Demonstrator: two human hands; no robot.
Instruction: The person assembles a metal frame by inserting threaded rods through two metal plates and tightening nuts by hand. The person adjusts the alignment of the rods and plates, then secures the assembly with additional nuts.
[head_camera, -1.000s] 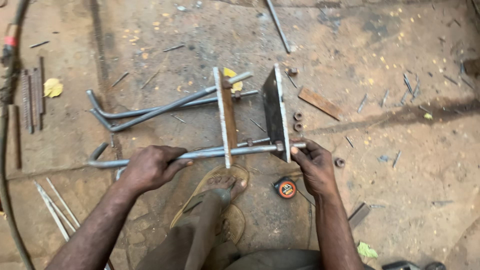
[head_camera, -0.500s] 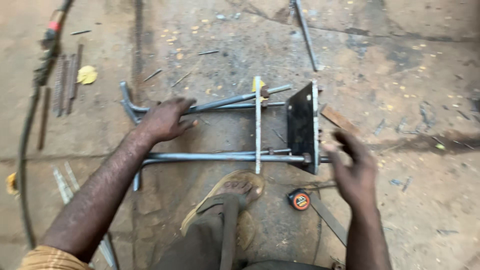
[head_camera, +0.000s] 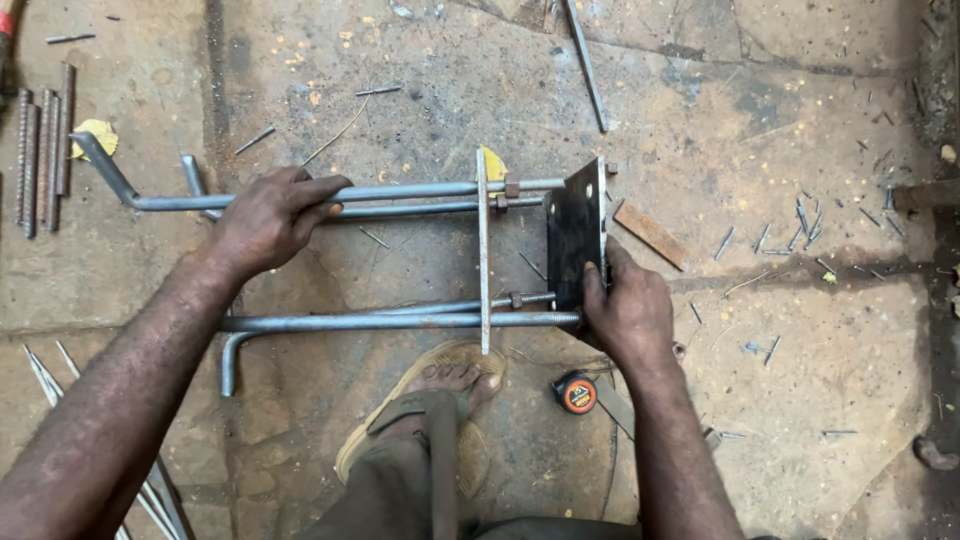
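Note:
A set of long grey anchor bolts with bent ends lies on the stone floor, threaded through a dark steel plate (head_camera: 573, 232) standing on edge. My left hand (head_camera: 268, 214) grips the upper pair of bolts (head_camera: 420, 192) near their middle. My right hand (head_camera: 624, 308) holds the lower edge of the plate, where the lower bolts (head_camera: 390, 320) pass through. A thin flat steel strip (head_camera: 483, 250) stands across all the bolts, left of the plate. Nuts sit on the threaded ends near the plate.
My sandalled foot (head_camera: 425, 400) rests just below the lower bolts. An orange tape measure (head_camera: 577, 392) lies beside it. Rusty rebar pieces (head_camera: 42, 150) lie at the far left, a flat rusty bar (head_camera: 651, 235) right of the plate, a long rod (head_camera: 585, 65) at top, and nails scattered right.
My left hand moved from the lower bolts up to the upper pair and closed on them. My right hand let go for a moment, then came back onto the plate's lower edge.

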